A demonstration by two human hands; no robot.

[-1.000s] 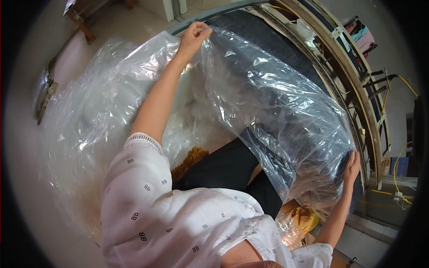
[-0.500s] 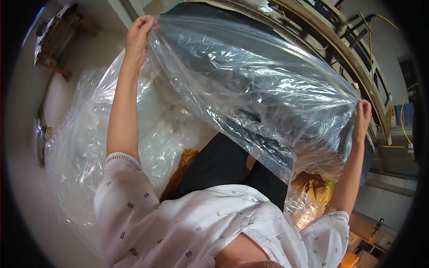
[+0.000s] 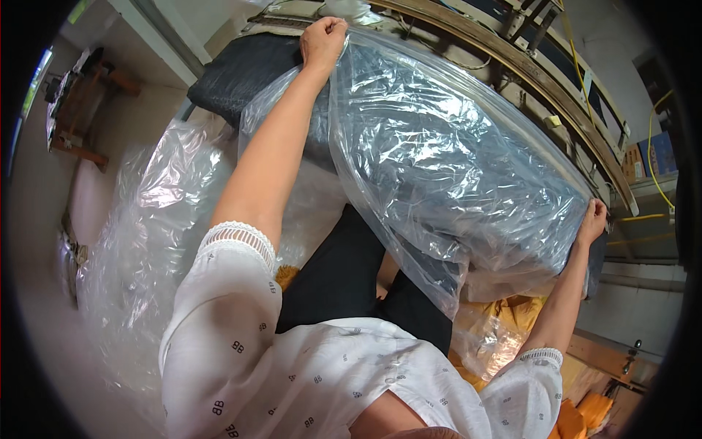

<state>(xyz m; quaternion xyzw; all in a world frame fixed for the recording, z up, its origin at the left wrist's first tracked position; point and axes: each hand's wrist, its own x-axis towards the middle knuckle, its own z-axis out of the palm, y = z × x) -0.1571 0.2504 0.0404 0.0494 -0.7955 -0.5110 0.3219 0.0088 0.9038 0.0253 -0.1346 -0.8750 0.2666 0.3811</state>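
Transparent, colourless plastic film (image 3: 431, 139), thin and glossy, lies spread over a long dark padded surface (image 3: 248, 69) in front of the seated person. The film is finely crumpled, with bright, broken highlights across its middle; its upper margin runs nearly taut between the two hands, while its lower margin falls in loose, pointed folds toward the black trousers (image 3: 329, 271). The left hand (image 3: 324, 47), at the top, has thumb and fingers pinched together on one end of this margin. The right hand (image 3: 595, 222), at the far right, grips the other end between closed fingertips. The dark surface is matt, rounded at its edge and uncovered at its left end.

Surroundings: a second mass of clear, wrinkled film (image 3: 164, 190) spreads at the left, below the bare end of the surface. Behind the working edge runs a long wooden rail (image 3: 541, 88), bowed by the lens; a yellow cord (image 3: 651, 146) hangs at the right near a blue box (image 3: 663, 154). Yellow-orange material (image 3: 523, 311) is bunched below the right forearm (image 3: 559, 307). The left forearm (image 3: 270, 161) crosses in front of the film and hides part of it.
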